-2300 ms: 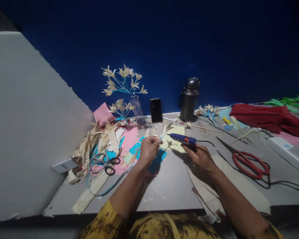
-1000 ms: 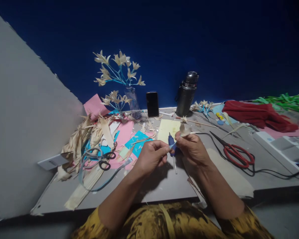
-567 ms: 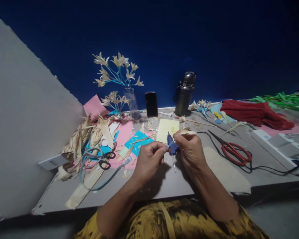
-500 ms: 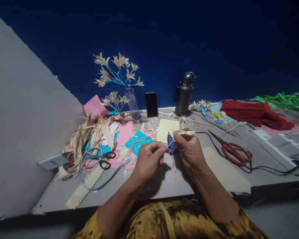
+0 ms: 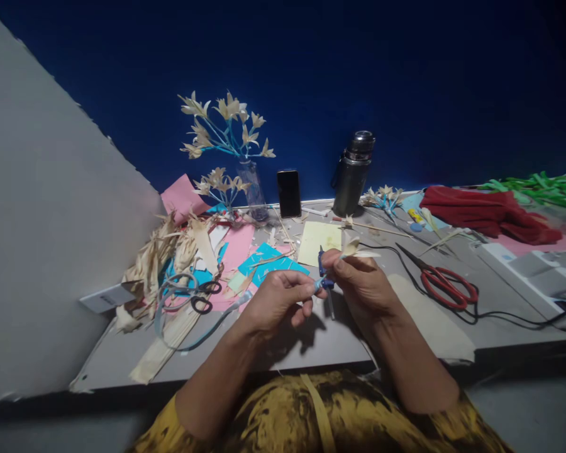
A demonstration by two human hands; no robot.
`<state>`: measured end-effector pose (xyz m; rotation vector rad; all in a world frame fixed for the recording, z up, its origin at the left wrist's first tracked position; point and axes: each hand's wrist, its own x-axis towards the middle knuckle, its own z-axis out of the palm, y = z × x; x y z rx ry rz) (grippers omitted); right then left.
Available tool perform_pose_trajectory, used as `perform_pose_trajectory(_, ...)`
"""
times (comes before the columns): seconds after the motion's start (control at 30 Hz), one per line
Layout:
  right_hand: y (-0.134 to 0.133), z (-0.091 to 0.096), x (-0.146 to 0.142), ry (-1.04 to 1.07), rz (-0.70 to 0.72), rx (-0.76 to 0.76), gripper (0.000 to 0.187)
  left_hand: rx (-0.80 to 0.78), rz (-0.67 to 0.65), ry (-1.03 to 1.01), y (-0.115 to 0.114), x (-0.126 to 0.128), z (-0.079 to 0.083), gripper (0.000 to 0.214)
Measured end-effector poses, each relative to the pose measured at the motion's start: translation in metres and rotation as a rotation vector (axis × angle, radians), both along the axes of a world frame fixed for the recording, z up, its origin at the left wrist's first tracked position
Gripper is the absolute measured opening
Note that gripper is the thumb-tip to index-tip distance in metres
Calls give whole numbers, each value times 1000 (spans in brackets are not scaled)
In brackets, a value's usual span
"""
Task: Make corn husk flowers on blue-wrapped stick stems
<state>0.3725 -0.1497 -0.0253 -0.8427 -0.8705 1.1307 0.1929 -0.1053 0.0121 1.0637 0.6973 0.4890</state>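
My left hand (image 5: 277,302) and my right hand (image 5: 365,283) meet over the middle of the grey table (image 5: 321,343). Between them they pinch a small handmade flower (image 5: 353,248) with pale cream petals and a thin light-blue stem (image 5: 319,284). The left fingers are closed on the lower end of the stem. My right fingers are closed just under the petals. A blue glue gun (image 5: 324,272) lies on the table right behind the hands, its cable (image 5: 500,314) running off to the right.
Red-handled scissors (image 5: 446,286) lie to the right, black-handled scissors (image 5: 202,299) to the left among paper scraps and dried leaf strips (image 5: 170,264). At the back stand a vase of paper flowers (image 5: 231,138), a phone (image 5: 288,193) and a steel flask (image 5: 353,173). A red cloth (image 5: 490,211) lies far right.
My right hand put down the glue gun and came over to take the flower together with my left hand. In the last half second the hands have shifted only slightly.
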Motion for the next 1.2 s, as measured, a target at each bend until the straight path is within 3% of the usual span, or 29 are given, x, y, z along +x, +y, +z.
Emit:
perform_pose_trajectory(0.47,2,-1,2,63,62,35,14,-79,103,-93,-1,0,-10,38)
perform_pose_trajectory(0.77,4,-5,0,79,6,60,13,292,194,93,-11,-2,-10,29)
perform_pose_trajectory(0.93,6,-2,-1,112,-42,22,19,449,315,159,-15,-4,-10,25)
perform_pose_trajectory(1.2,8,6,-6,92,-132,-53,27,513,324,217,-20,-6,-6,24)
